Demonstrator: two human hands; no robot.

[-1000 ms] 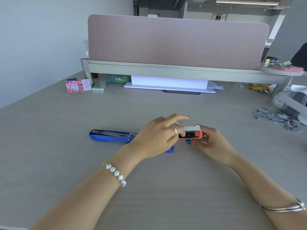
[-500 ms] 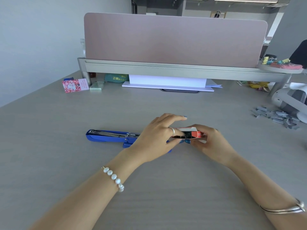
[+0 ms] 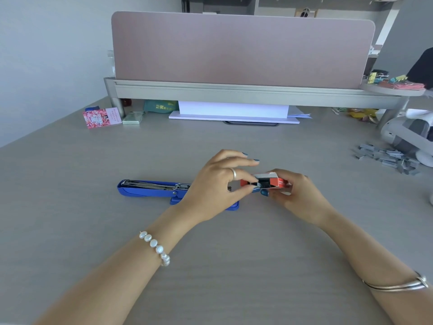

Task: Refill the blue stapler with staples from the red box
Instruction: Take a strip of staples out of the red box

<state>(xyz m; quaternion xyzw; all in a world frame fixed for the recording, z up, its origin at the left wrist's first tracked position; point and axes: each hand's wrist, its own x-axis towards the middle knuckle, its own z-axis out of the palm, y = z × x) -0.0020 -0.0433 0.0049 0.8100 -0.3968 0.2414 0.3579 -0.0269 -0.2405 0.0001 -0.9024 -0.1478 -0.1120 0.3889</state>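
The blue stapler (image 3: 150,189) lies flat on the grey desk, swung open, with its metal staple channel facing up; its right end is hidden under my left hand. My right hand (image 3: 296,195) holds the small red box (image 3: 273,181) just above the desk, with the open end facing left and dark staples visible inside. My left hand (image 3: 215,184) reaches over the stapler, its thumb and forefinger pinched at the box's opening. Whether those fingertips grip a staple strip is hidden.
A loose pile of grey staple strips (image 3: 389,158) lies at the right, beside a white device (image 3: 412,134). At the back stand a pink divider on a grey shelf (image 3: 234,92), a white paper stack (image 3: 234,111), a pink card (image 3: 100,117) and a small box (image 3: 133,118).
My hands stay together at the box. The box has tilted slightly, so its open end now shows more, and my left fingertips have closed in at its mouth.
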